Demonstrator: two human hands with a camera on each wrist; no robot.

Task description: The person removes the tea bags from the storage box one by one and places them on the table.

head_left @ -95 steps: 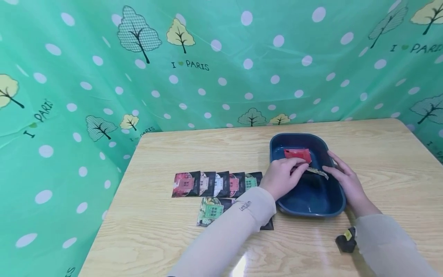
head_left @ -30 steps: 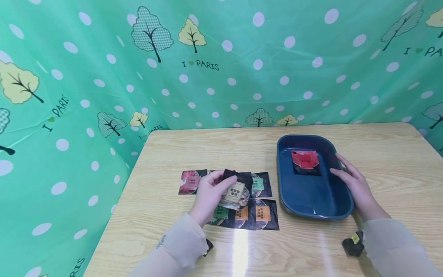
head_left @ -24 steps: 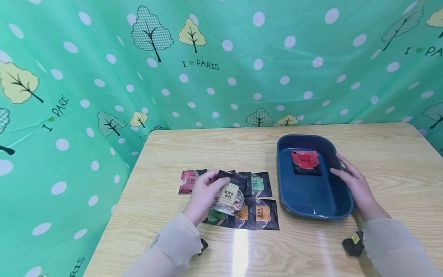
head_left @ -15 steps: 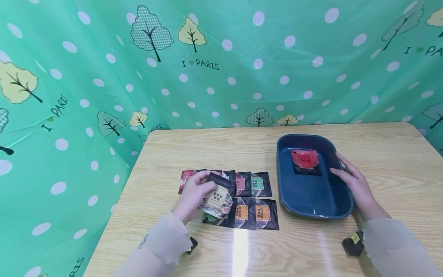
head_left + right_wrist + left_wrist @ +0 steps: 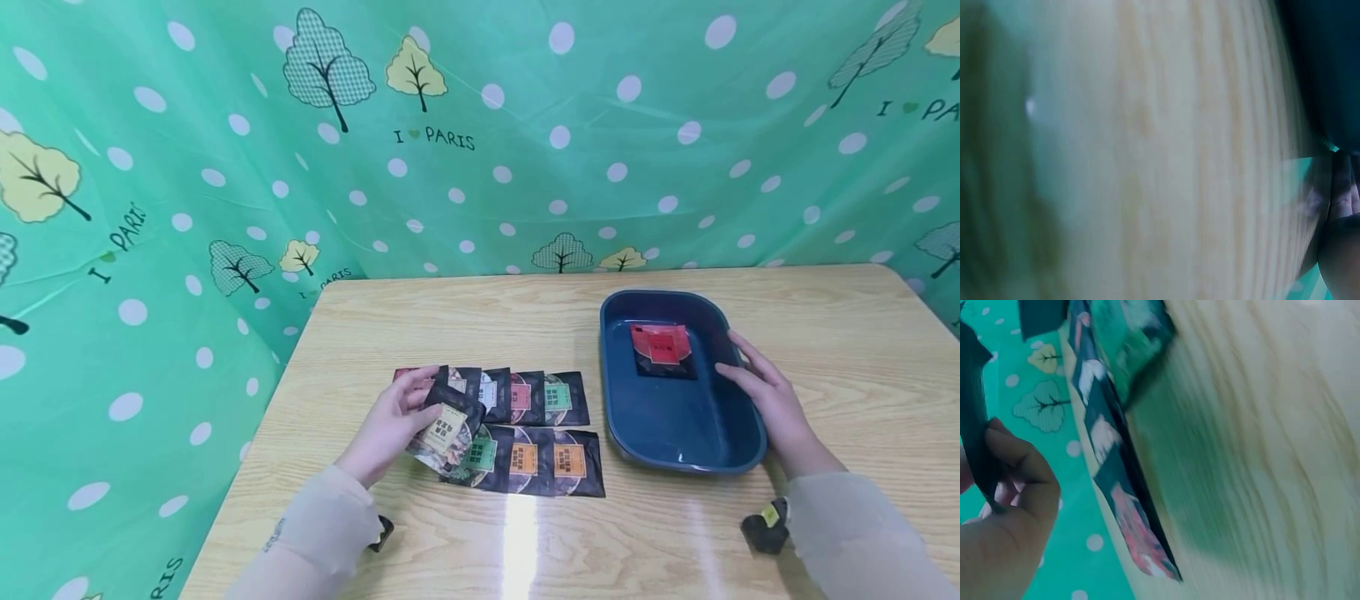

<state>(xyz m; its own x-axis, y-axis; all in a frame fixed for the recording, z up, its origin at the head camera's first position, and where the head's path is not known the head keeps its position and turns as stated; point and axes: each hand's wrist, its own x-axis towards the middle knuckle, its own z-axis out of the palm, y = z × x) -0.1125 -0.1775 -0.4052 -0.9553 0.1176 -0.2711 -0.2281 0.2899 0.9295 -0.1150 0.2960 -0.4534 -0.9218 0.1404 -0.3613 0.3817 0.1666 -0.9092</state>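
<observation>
My left hand (image 5: 386, 429) pinches a black tea sachet (image 5: 444, 437) with a cream label between thumb and fingers, tilted over the left end of the laid-out sachets. In the left wrist view the sachet (image 5: 974, 406) appears edge-on in the fingers. Beneath lie a back row with pink, white and green (image 5: 558, 398) labels and a front row with one green (image 5: 482, 457) and two orange (image 5: 570, 460) labels. My right hand (image 5: 776, 408) holds the right rim of a dark blue tub (image 5: 678, 437), thumb over the edge. A red and black sachet (image 5: 663, 350) lies inside the tub.
A wooden table (image 5: 645, 542) carries everything. Behind it and to the left hangs a green dotted cloth (image 5: 465, 217). A small black object with a yellow patch (image 5: 767, 527) is by my right sleeve; another black piece (image 5: 381, 533) shows beside the left sleeve.
My left hand has lifted the cream-labelled tea sachet out of the tub and carried it left over the rows, then further left and slightly down. The right hand stays on the tub's rim.
</observation>
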